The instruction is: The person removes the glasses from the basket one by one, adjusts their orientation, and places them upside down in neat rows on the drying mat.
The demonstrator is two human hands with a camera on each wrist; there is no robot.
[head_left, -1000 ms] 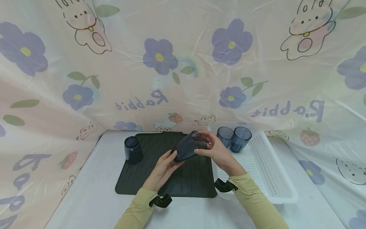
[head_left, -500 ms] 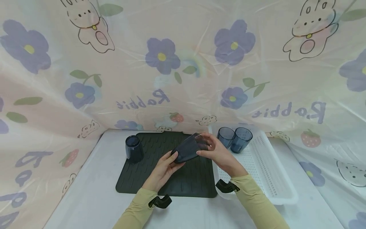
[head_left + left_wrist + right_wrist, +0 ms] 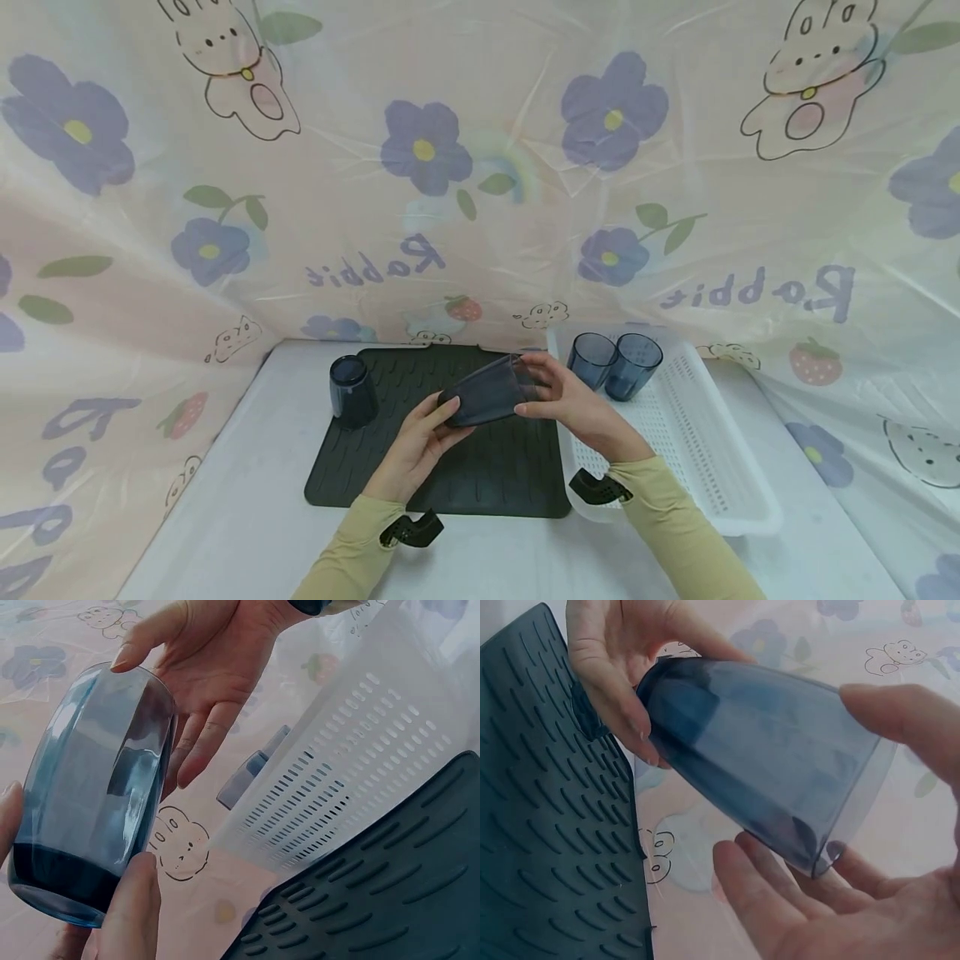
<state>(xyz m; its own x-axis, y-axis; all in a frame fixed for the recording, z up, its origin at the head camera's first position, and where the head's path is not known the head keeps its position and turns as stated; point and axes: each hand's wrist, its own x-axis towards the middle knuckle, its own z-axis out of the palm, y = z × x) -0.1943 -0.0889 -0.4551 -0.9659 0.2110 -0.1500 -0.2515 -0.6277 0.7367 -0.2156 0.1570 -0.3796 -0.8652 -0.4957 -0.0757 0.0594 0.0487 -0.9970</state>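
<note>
Head view: two cups inside basket

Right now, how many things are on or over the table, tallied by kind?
Blue cups: 4 — one held by the left hand and right hand, one upside down on the mat, two in the basket.
Dark drying mat: 1
White basket: 1
Total: 6

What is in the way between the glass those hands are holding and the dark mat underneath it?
Nothing visible. The glass hangs tilted in both hands over bare mat; the upside-down cup stands off at the mat's far left corner.
</note>
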